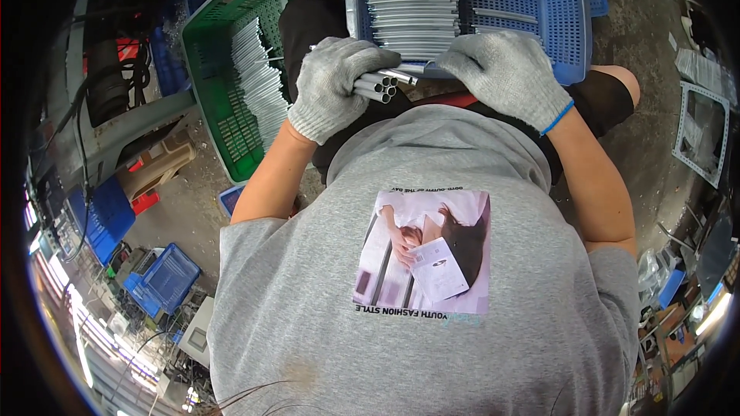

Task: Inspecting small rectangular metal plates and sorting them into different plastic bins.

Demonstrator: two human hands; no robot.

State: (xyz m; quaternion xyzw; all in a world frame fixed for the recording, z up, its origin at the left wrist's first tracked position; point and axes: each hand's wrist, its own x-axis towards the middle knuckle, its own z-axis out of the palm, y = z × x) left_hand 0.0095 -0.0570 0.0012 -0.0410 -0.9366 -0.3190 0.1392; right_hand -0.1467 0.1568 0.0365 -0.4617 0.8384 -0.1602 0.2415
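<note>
My left hand [331, 81], in a grey knit work glove, is closed round a bundle of several thin metal tubes [379, 87]. Their hollow ends stick out toward the right, above my lap. Across from it, my right hand [509, 81], gloved alike with a blue cuff edge, is at the near rim of the blue basket [572, 69]. Its fingers are bent and pressed together; whether anything is between them is hidden. Inside the blue basket's left part lies a dense stack of metal tubes [408, 8], with a few single tubes [505, 15] farther right.
Left of my legs stands a green basket [223, 135] with more metal tubes [258, 85] in it. A grey machine frame [116, 139] with cables is farther left. A white perforated frame [682, 135] and plastic bags lie on the floor at right.
</note>
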